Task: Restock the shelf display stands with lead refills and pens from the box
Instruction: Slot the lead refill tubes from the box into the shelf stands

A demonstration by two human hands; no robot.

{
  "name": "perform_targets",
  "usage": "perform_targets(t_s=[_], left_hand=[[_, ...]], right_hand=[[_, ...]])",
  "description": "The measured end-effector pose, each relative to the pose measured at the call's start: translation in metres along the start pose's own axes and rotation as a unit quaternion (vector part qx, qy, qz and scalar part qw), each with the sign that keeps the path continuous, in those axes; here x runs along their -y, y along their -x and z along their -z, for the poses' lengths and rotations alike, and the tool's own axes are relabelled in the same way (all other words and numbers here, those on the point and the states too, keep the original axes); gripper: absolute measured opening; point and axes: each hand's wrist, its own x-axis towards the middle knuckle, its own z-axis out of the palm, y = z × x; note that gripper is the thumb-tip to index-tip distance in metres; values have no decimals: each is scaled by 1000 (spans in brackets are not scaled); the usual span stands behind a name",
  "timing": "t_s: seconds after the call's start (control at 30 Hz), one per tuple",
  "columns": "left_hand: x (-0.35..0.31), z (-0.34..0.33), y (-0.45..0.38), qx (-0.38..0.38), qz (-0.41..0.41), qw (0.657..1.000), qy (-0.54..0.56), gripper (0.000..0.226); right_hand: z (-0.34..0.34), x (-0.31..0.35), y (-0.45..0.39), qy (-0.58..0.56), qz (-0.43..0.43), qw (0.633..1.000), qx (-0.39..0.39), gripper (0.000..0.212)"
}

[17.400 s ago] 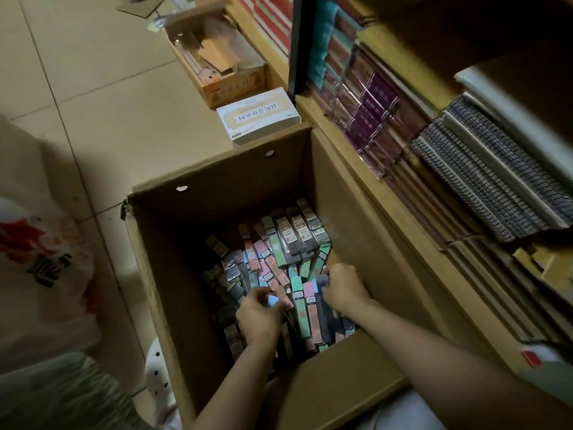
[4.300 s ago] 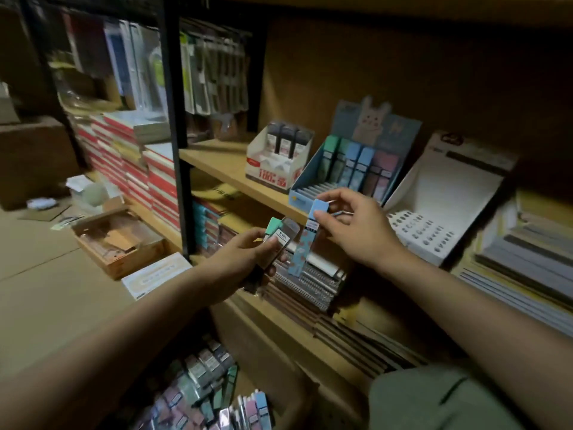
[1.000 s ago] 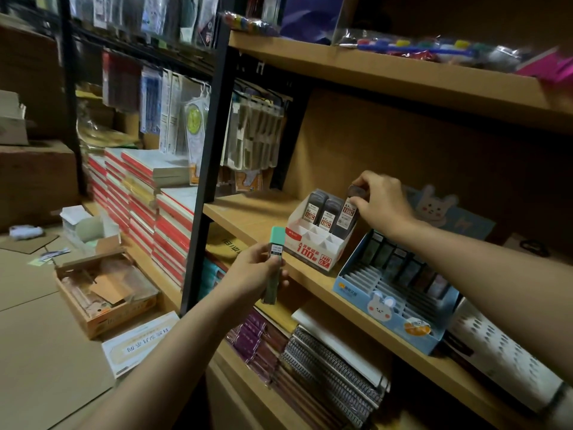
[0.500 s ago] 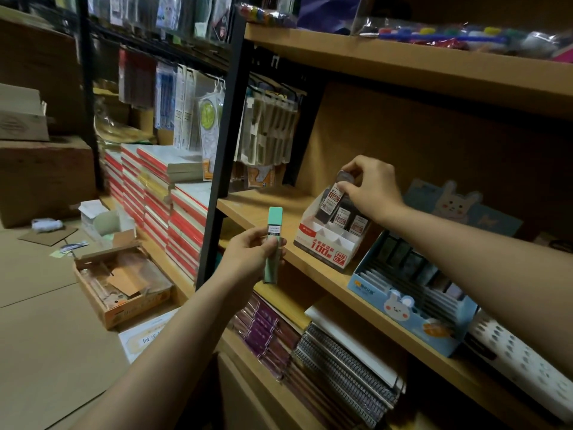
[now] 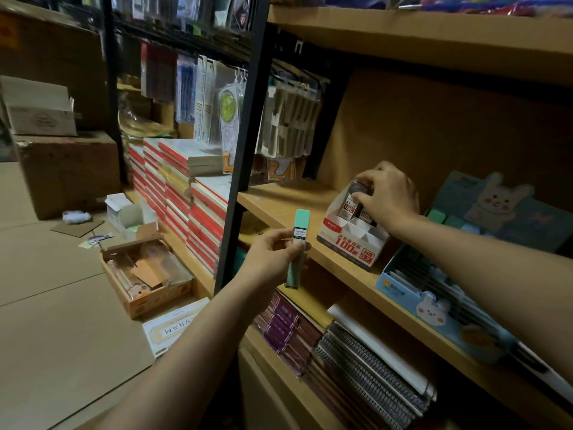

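My left hand (image 5: 274, 255) holds a mint-green lead refill case (image 5: 298, 248) upright in front of the shelf edge. My right hand (image 5: 386, 193) pinches the top of a dark lead refill case (image 5: 350, 203) standing in the white and red display stand (image 5: 347, 243) on the wooden shelf (image 5: 279, 206). To the right sits a blue bunny display stand (image 5: 434, 308) with several refill cases in its slots. The supply box is out of view.
A black upright post (image 5: 242, 169) stands left of the stand. Stacked notebooks (image 5: 176, 187) and hanging packets (image 5: 291, 119) fill the shelves to the left. Spiral notebooks (image 5: 372, 373) lie on the lower shelf. An open cardboard tray (image 5: 145, 274) and a white box (image 5: 176, 327) sit on the floor.
My right hand has pushed the dark refill case lower into the white and red stand. My left hand keeps the green case in about the same place. The camera has shifted slightly.
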Motion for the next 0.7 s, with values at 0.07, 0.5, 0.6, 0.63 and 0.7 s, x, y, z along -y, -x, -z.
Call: perform_targets(t_s=[0.07,0.5,0.6,0.63,0.7], left_hand=[[2,-5,2,9,-4,1000,-12,33],[10,-79,14,95,-187,958,-197,18],[16,-92,19,57,-309,883,-350,36],[21,-93,21,61,-327,858,-390,45],[33,-92,22,101,-327,809,-477,61]], right_hand=[[6,3,2,-20,-5,1000,-6,32],[104,4,103,-328,-78,934,116,22],[138,-20,92,-295,-98,949,60,22],[148,-31,88,-277,-103,955,38,22],[162,-50,83,-196,-100,975,-2,21]])
